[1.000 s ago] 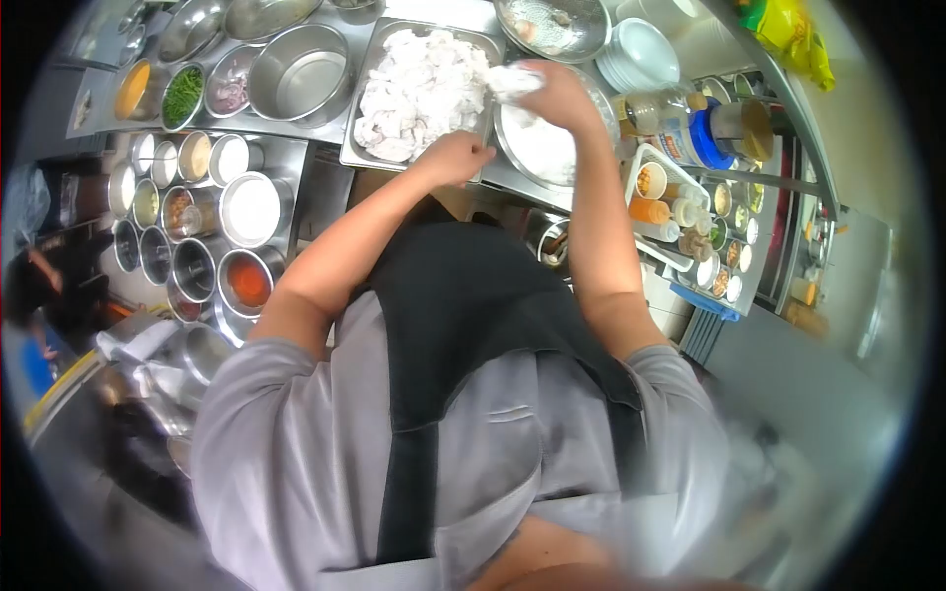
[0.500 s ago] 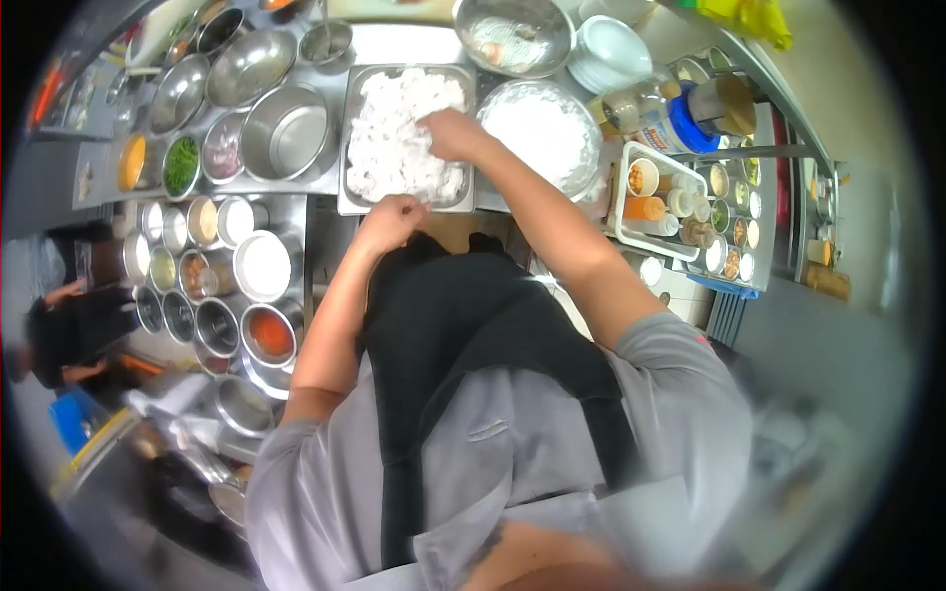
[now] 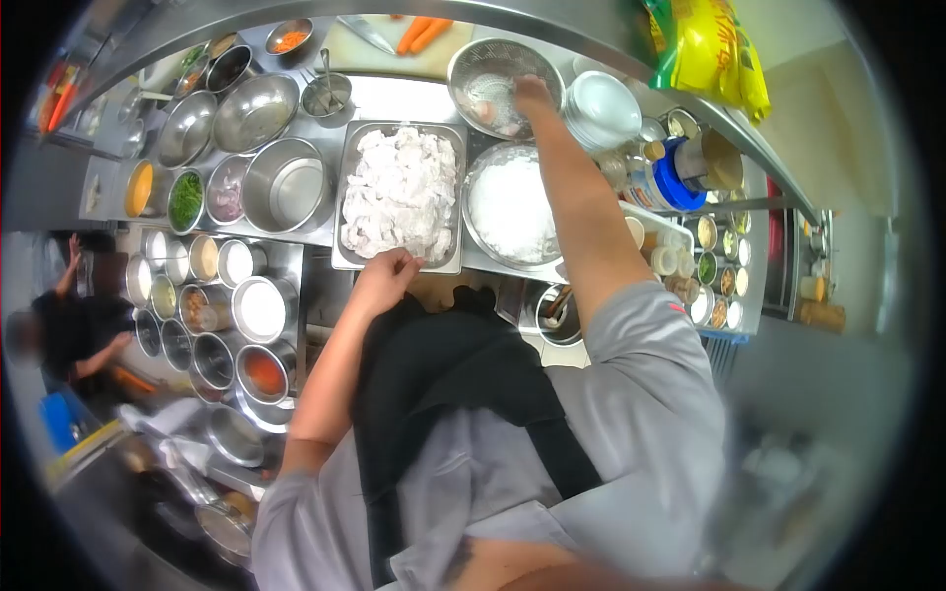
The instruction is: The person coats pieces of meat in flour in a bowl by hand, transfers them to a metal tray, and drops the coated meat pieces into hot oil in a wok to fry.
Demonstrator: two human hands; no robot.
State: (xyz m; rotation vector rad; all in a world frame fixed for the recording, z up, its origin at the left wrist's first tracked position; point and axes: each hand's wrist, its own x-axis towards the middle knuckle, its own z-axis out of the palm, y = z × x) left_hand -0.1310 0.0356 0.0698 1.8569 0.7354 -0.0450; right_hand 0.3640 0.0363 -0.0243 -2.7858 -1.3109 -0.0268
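- Your L hand (image 3: 384, 280): fingers bent, pressed together at near rim of rect. silver steel tray (image 3: 448, 264), prob. steadying.
- White-coated pcs (image 3: 399, 187) in tray, by round steel powder bowl (image 3: 470, 219), prob. for short reach.
- R hand (image 3: 533, 96): now in perf. steel bowl (image 3: 471, 74), was over tray; can't tell fingers.
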